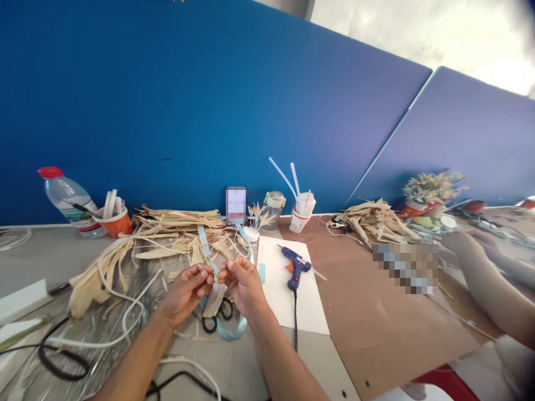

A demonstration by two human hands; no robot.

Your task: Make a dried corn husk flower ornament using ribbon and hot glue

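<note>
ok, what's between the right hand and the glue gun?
Head view: between the right hand and glue gun, a light-blue piece at the left edge of the white sheet, then bare sheet.

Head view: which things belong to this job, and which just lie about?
Likely the job:
thin piece in the fingers, too small to identify; dried husks; blue ribbon; scissors; glue gun

Seemingly lying about:
red-capped bottle; phone; lidded jar
</note>
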